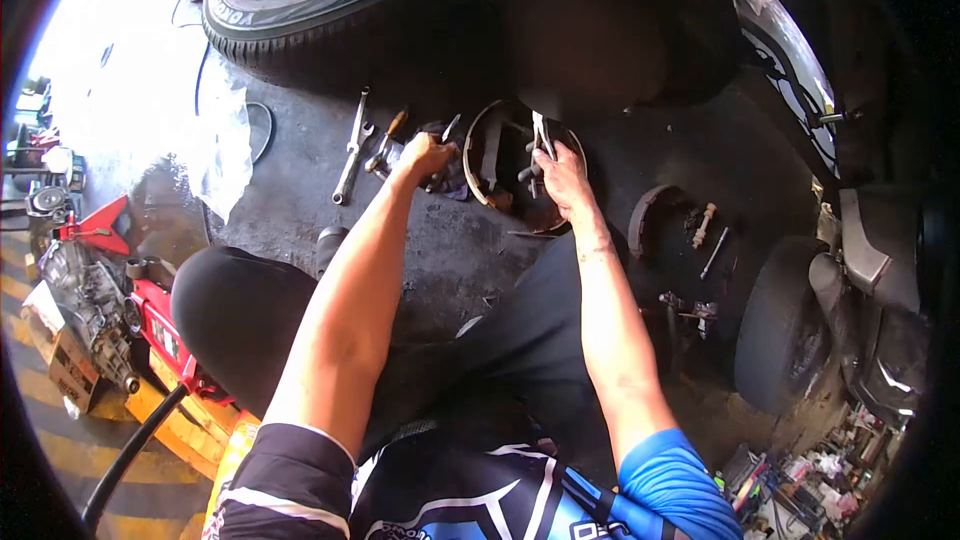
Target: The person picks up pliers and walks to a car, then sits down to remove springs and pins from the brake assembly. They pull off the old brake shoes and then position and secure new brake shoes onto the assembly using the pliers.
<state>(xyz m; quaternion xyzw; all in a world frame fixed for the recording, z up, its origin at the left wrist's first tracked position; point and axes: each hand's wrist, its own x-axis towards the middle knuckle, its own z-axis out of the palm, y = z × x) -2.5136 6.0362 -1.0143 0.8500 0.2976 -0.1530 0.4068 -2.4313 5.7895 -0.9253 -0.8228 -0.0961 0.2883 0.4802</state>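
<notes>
My left hand is closed over a tool with a pale tip, above a dark rag on the floor. My right hand holds pliers with light-coloured metal parts, over the curved brake shoes lying on the floor. Left of my left hand are a screwdriver with an orange-brown handle and two wrenches. The fingertips of my right hand are partly hidden around the pliers.
A large tyre lies at the top. Another curved shoe, a bolt-like part and a thin rod lie right. A red machine stands left; a second tyre stands right.
</notes>
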